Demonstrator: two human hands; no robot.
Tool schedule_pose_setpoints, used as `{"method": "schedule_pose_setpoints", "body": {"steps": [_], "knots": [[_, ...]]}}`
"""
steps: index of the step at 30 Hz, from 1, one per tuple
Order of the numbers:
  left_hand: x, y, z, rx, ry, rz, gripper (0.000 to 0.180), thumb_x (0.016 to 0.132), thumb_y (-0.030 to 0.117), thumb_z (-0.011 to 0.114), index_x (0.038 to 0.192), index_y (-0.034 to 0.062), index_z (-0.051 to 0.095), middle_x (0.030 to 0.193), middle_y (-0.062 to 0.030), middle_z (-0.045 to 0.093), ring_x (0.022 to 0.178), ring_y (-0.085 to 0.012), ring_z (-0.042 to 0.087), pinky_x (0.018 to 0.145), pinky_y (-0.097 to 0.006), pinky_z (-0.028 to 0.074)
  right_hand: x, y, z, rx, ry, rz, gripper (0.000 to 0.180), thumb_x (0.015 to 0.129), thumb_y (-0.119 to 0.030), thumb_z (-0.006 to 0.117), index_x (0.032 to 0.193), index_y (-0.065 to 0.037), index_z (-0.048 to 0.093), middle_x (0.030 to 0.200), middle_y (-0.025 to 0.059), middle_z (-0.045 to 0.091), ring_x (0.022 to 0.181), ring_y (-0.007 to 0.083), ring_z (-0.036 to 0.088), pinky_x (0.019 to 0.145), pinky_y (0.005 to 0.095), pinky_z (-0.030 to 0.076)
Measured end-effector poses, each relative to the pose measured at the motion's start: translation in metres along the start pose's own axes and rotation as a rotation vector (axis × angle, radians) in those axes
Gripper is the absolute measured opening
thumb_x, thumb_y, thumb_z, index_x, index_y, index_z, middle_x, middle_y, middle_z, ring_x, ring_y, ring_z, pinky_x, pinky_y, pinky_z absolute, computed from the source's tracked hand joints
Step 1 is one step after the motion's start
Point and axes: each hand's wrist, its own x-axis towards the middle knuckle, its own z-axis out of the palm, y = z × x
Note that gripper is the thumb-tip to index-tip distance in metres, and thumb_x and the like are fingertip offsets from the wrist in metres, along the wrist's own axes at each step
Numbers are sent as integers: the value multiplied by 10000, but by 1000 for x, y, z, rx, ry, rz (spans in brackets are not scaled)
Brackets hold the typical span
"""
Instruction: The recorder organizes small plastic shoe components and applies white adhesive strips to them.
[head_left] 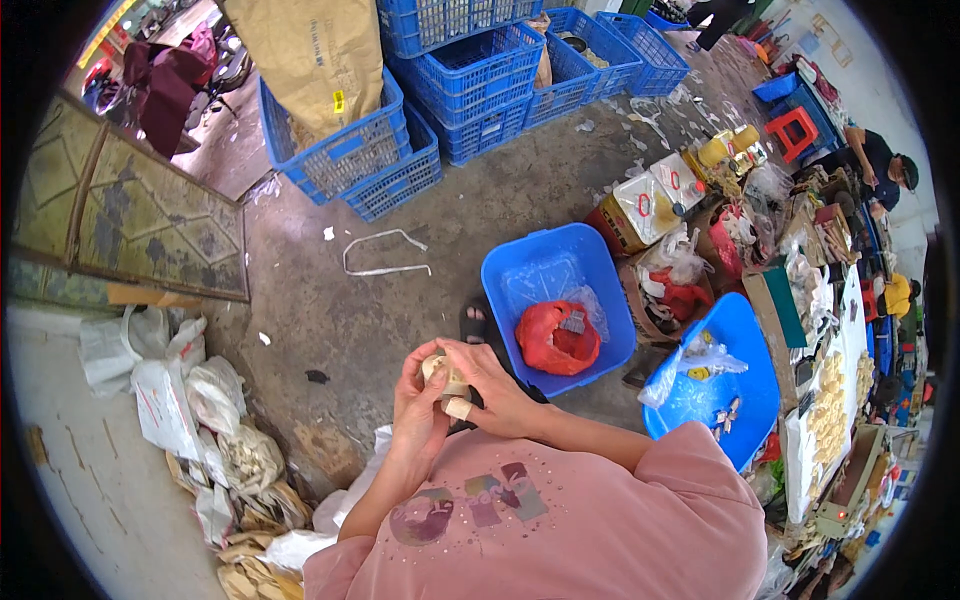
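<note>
— Which thing is the nearest to the camera?
— It is the pink shirt [620, 510] of the person, with a dark print [485, 505] on the chest. Just beyond it, both hands come together.
— In which state are these hands?
— The left hand [412, 402] is grasping a small pale piece [456, 386], with its thumb pressed on the front. The right hand [503, 402] grips the same piece from the other side, and its thumb wears a pale wrap [458, 408].
— Where exactly is this piece?
— It is held above the floor [330, 365], to the left of the lower left corner of the blue tub [515, 265]. The fingers cover it partly, so I cannot tell its full form.
— And what does the tub contain?
— A red bag [543, 345] lies near its lower edge, with clear plastic [594, 312] just beside.
</note>
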Motion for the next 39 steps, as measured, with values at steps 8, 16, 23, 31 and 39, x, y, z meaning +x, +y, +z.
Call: {"method": "schedule_pose_setpoints", "body": {"steps": [8, 16, 23, 31, 39], "knots": [[203, 94, 52, 8, -104, -95, 435, 822, 181, 627, 1198, 94, 427, 1128, -31, 501, 1048, -167, 503, 868, -340, 435, 189, 74, -97, -104, 99, -30, 534, 786, -135, 593, 1277, -77, 389, 1331, 145, 324, 1139, 370, 350, 956, 442, 327], [390, 144, 132, -25, -298, -302, 429, 813, 49, 573, 1207, 85, 407, 1109, -88, 513, 1007, -209, 543, 823, -346, 482, 311, 132, -218, -130, 256, 48, 594, 741, -76, 630, 1286, -75, 395, 1328, 149, 354, 1119, 368, 368, 934, 436, 357], [553, 156, 244, 112, -439, -532, 438, 803, 7, 592, 1195, 76, 409, 1047, -82, 525, 955, -175, 556, 766, -310, 499, 378, 196, -328, -206, 512, 151, 773, 695, -47, 692, 1349, -67, 281, 1356, 213, 283, 1171, 380, 350, 945, 441, 359], [673, 85, 384, 346, -726, -744, 454, 799, 50, 631, 1190, 56, 399, 1047, -74, 519, 976, -148, 534, 799, -281, 468, 385, 261, -467, -399, 812, 289, 911, 589, -26, 773, 1355, -133, 290, 1280, 197, 398, 1124, 355, 422, 896, 434, 402], [781, -35, 571, 279, -748, -770, 573, 821, 29, 601, 1294, 32, 278, 1126, -103, 493, 1076, -170, 478, 910, -307, 413, 349, 347, -691, -480, 840, 392, 683, 557, -1, 762, 1164, -55, 455, 1067, 174, 522, 966, 340, 521, 805, 414, 437]]}}
